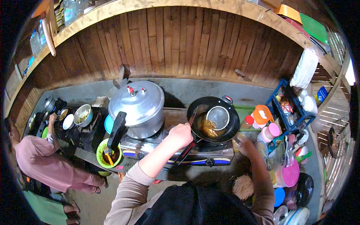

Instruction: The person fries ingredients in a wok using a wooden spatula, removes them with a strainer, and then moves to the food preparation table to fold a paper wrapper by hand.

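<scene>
A black wok [232, 131] sits on the gas stove [221, 159], with oil and browned shreds of food [208, 128] in it. Over the wok is a round mesh strainer [218, 117]; its handle is hard to follow. My left hand [180, 135] is closed in a fist above the wok's black-and-red handle [187, 150], around a thin reddish-brown utensil handle [193, 117] that reaches over the wok's left side. Beside the wok's right rim, my right hand [245, 146] has its fingers curled; what they hold is unclear.
A large pressure cooker [137, 105] stands left of the wok, above a green bowl [100, 153]. At right are a blue rack [277, 95], an orange container [261, 114] and a pink-lidded tub [290, 174]. Another person [48, 161] works at the far left beside a pot [83, 115].
</scene>
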The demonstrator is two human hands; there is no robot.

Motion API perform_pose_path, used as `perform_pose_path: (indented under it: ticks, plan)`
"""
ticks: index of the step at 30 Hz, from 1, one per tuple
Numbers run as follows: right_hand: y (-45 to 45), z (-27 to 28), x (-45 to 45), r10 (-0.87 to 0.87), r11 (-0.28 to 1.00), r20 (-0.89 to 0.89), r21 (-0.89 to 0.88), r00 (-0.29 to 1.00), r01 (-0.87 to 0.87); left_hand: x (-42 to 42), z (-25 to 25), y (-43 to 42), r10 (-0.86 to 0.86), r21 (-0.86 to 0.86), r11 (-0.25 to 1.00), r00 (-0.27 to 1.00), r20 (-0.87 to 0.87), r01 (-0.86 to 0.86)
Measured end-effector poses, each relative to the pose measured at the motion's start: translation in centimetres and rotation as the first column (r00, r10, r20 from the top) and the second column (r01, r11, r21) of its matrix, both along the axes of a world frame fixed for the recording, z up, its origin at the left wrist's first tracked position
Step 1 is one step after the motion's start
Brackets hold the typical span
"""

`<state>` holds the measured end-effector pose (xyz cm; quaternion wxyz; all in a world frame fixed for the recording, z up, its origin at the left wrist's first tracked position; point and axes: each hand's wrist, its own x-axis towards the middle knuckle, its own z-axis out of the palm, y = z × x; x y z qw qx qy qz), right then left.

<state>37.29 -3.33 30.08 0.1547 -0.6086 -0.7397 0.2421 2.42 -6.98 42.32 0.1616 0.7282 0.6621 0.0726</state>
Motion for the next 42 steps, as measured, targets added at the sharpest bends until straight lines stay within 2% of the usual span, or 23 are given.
perform_pose_path:
  ticks: [1, 5, 7, 8, 10, 11, 12, 14, 15, 17, 18, 20, 21, 24, 26, 27, 29, 30, 31, 32, 36, 38, 42]
  plan:
    - [0.5, -2.0, 0.7, 0.144, 0.978, 0.063, 0.141, 0.988, -0.152, -0.2, -0.1, -0.1, 0.007, -0.004, 1.0, 1.0, 0.0, -0.007]
    - [-0.6, -1.7, -0.1, 0.246, 0.932, 0.086, 0.252, 0.965, -0.26, -1.0, 0.3, -1.0, -0.03, 0.061, 0.998, 0.996, 0.089, 0.024]
    - [-0.5, -1.6, 0.5, 0.256, 0.96, -0.029, 0.128, 0.966, -0.251, -1.2, 0.2, -1.3, -0.046, 0.081, 0.996, 0.992, 0.117, 0.036]
    - [-0.5, -1.3, 1.2, 0.257, 0.959, -0.03, 0.127, 0.966, -0.252, -1.3, 0.0, -1.3, -0.05, 0.089, 0.995, 0.989, 0.136, 0.038]
    - [-1.1, 2.0, 1.7, 0.123, 0.977, -0.095, -0.165, 0.988, -0.137, -1.4, 0.0, -1.4, -0.056, 0.099, 0.994, 0.986, 0.155, 0.041]
    - [-0.7, 1.5, 2.6, 0.043, 0.986, -0.193, -0.151, 0.98, -0.073, -1.5, 0.0, -1.6, -0.053, 0.11, 0.993, 0.986, 0.16, 0.035]
    - [0.0, 1.0, 3.7, 0.042, 0.987, -0.193, -0.147, 0.98, -0.071, -1.5, 0.1, -1.7, -0.05, 0.123, 0.992, 0.985, 0.165, 0.03]
    - [1.2, 0.4, 5.3, 0.216, 0.94, -0.177, 0.303, 0.96, -0.156, -1.6, 0.3, -1.8, -0.052, 0.105, 0.994, 0.988, 0.146, 0.037]
    - [0.9, 1.9, 5.0, 0.215, 0.94, -0.176, 0.305, 0.961, -0.155, -1.6, 0.4, -1.8, -0.051, 0.082, 0.996, 0.99, 0.128, 0.041]
    - [-0.2, 7.0, 3.4, 0.037, 0.949, 0.166, 0.303, 0.985, -0.087, -1.5, 0.3, -2.0, -0.064, 0.107, 0.993, 0.989, 0.132, 0.05]
    - [0.3, 7.2, 3.4, 0.036, 0.949, 0.167, 0.304, 0.985, -0.086, -1.5, 0.2, -2.2, -0.075, 0.131, 0.99, 0.988, 0.134, 0.057]
    - [1.1, 7.1, 3.6, -0.041, 0.975, 0.359, 0.219, 0.932, -0.041, -1.5, -0.3, -2.3, -0.081, 0.143, 0.988, 0.987, 0.141, 0.06]
    - [0.8, 7.6, 3.2, -0.043, 0.974, 0.361, 0.221, 0.932, -0.041, -1.4, -0.5, -2.3, -0.085, 0.154, 0.986, 0.985, 0.147, 0.062]
    - [-0.6, 9.8, 2.0, 0.051, 0.981, 0.421, 0.15, 0.906, -0.125, -1.7, -0.7, -2.3, -0.085, 0.09, 0.993, 0.99, 0.113, 0.075]
    - [-1.2, 11.5, 1.2, 0.258, 0.965, 0.444, -0.069, 0.858, -0.255, -2.0, -1.1, -2.2, -0.079, 0.093, 0.993, 0.989, 0.124, 0.067]
    - [-0.5, 10.1, 2.1, 0.267, 0.962, 0.445, -0.074, 0.855, -0.262, -2.2, -1.4, -2.3, -0.079, 0.093, 0.993, 0.988, 0.133, 0.067]
    - [1.5, 5.3, 4.5, 0.476, 0.876, 0.083, 0.042, 0.876, -0.48, -2.1, -1.3, -2.4, -0.054, 0.075, 0.996, 0.99, 0.129, 0.045]
    - [1.9, 4.4, 3.9, 0.481, 0.874, 0.081, 0.038, 0.873, -0.485, -2.1, -1.2, -2.5, -0.038, 0.064, 0.997, 0.992, 0.123, 0.031]
    - [2.2, 3.4, 3.3, 0.34, 0.914, -0.209, -0.157, 0.917, -0.375, -2.1, -1.1, -2.6, -0.033, 0.061, 0.998, 0.992, 0.123, 0.026]
    - [2.4, 2.7, 2.9, 0.117, 0.879, -0.443, -0.37, 0.889, -0.3, -2.1, -1.1, -2.7, -0.025, 0.062, 0.998, 0.991, 0.133, 0.017]
    - [0.8, 4.3, -0.9, 0.125, 0.915, -0.317, -0.33, 0.94, -0.233, -2.3, -0.8, -3.0, -0.025, 0.091, 0.996, 0.988, 0.152, 0.011]
    - [0.1, 4.2, -1.2, -0.111, 0.893, -0.514, -0.426, 0.85, -0.142, -2.4, -0.8, -3.1, -0.017, 0.095, 0.995, 0.987, 0.16, 0.001]
    - [-0.3, 1.3, 0.3, -0.051, 0.954, -0.472, -0.284, 0.88, -0.097, -2.5, -0.6, -3.1, 0.021, 0.129, 0.99, 0.976, 0.217, -0.051]
